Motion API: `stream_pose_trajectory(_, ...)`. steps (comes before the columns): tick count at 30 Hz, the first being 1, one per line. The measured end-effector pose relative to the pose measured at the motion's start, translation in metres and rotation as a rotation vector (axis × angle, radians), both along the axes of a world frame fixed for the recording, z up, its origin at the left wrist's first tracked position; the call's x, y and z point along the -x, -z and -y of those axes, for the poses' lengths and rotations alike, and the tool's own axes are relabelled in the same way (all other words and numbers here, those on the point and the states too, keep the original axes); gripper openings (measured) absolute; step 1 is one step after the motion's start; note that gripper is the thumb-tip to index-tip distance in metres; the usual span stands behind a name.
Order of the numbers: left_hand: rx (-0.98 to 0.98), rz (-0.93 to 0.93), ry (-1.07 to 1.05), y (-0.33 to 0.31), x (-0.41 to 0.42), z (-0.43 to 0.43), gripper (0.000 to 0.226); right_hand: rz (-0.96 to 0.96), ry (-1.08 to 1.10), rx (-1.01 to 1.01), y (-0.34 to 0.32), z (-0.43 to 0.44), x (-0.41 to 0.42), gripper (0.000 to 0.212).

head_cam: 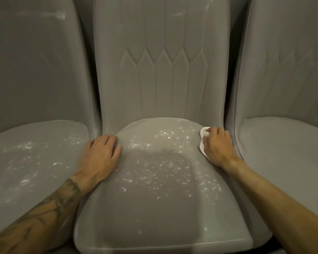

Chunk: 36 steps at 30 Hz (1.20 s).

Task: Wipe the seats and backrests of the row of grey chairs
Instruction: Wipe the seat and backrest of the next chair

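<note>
- Grey chairs stand side by side and fill the view, three of them in a tight row with only dark, narrow gaps between their shells.
- The middle seat (160,189) lies straight ahead, and its surface is scattered with white specks (154,162), thickest across the centre and towards the back.
- The middle backrest (162,70) rises behind it, with stitched pointed panels and a few faint pale smears.
- The left hand (101,154) rests palm down on the left rear edge of the middle seat, fingers nearly straight and held together, holding nothing.
- Its forearm (50,208) bears dark tattoo work and crosses over the left seat (31,162), which shows pale streaks and smudges.
- The right hand (218,145) sits at the right rear edge of the middle seat, fingers curled over a bunched white cloth (203,132) and pressing it to the seat.
- Parts of the cloth show beyond the fingertips and below the thumb side.
- The right seat (283,143) looks even in tone, just beside that hand.
</note>
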<state>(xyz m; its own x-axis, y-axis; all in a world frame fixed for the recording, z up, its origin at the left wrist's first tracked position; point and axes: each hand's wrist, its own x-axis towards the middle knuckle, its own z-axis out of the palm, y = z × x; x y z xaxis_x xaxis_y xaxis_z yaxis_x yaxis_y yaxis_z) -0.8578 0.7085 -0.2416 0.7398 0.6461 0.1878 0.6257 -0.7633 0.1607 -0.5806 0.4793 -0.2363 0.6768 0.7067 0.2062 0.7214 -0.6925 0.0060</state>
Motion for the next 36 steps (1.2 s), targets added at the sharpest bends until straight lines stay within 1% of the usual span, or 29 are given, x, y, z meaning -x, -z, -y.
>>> stream_pose_trajectory(2,-0.007,0.035,0.060,0.005,0.007,-0.005,0.049,-0.032,0.103,-0.008,0.005,-0.017,0.014,0.040)
stream_pose_trajectory(3,0.001,0.072,0.073,0.008,0.009,-0.006,0.048,-0.068,0.101,-0.047,0.007,-0.025,0.025,0.038)
stream_pose_trajectory(6,0.077,0.150,0.061,0.014,0.013,-0.005,0.038,-0.069,-0.096,-0.140,0.015,-0.036,0.060,0.031)
stream_pose_trajectory(8,0.113,0.173,0.055,0.013,0.013,-0.004,0.038,-0.089,-0.144,-0.150,0.013,-0.026,0.064,0.029)
stream_pose_trajectory(10,0.130,0.173,0.062,0.013,0.015,-0.003,0.048,-0.072,-0.061,-0.125,0.012,-0.017,0.049,0.033)
stream_pose_trajectory(13,0.140,0.191,0.072,0.013,0.015,-0.003,0.056,-0.128,0.192,-0.063,0.004,-0.022,0.032,0.041)
stream_pose_trajectory(14,0.144,0.194,0.068,0.015,0.015,-0.003,0.056,-0.123,0.231,-0.037,0.000,-0.030,0.029,0.042)
stream_pose_trajectory(16,0.153,0.216,0.066,0.018,0.015,-0.002,0.056,-0.071,0.239,-0.029,-0.003,-0.052,0.031,0.042)
stream_pose_trajectory(17,0.153,0.230,0.069,0.020,0.014,-0.003,0.055,-0.084,0.200,-0.055,-0.002,-0.064,0.035,0.041)
stream_pose_trajectory(19,0.140,0.233,0.069,0.022,0.013,-0.005,0.050,-0.093,-0.002,-0.090,0.008,-0.079,0.046,0.037)
stream_pose_trajectory(21,0.140,0.216,0.067,0.025,0.012,-0.006,0.042,-0.115,-0.214,-0.129,0.010,-0.072,0.053,0.034)
stream_pose_trajectory(22,0.148,0.214,0.060,0.025,0.011,-0.007,0.042,-0.119,-0.257,-0.154,0.009,-0.066,0.047,0.032)
stream_pose_trajectory(24,0.155,0.214,0.050,0.025,0.010,-0.006,0.048,-0.044,-0.183,-0.154,0.003,-0.053,0.023,0.027)
stream_pose_trajectory(27,0.151,0.213,0.046,0.026,0.009,-0.006,0.055,-0.020,0.101,0.018,-0.001,-0.062,-0.003,0.039)
stream_pose_trajectory(28,0.145,0.208,0.047,0.026,0.009,-0.006,0.055,-0.014,0.102,0.034,0.000,-0.073,0.001,0.041)
stream_pose_trajectory(29,0.135,0.205,0.048,0.027,0.008,-0.006,0.054,-0.052,0.064,-0.015,0.002,-0.083,0.009,0.039)
stream_pose_trajectory(30,0.125,0.208,0.049,0.027,0.009,-0.006,0.053,-0.104,-0.015,-0.106,0.005,-0.091,0.019,0.036)
stream_pose_trajectory(31,0.124,0.214,0.048,0.027,0.009,-0.007,0.052,-0.151,-0.123,-0.201,0.009,-0.094,0.029,0.032)
stream_pose_trajectory(32,0.126,0.220,0.049,0.027,0.010,-0.007,0.051,-0.177,-0.230,-0.228,0.012,-0.091,0.037,0.030)
stream_pose_trajectory(34,0.116,0.221,0.051,0.027,0.010,-0.007,0.052,-0.177,-0.367,-0.206,0.013,-0.076,0.037,0.029)
stream_pose_trajectory(36,0.111,0.222,0.056,0.028,0.011,-0.005,0.053,-0.107,-0.310,-0.147,0.011,-0.062,0.015,0.030)
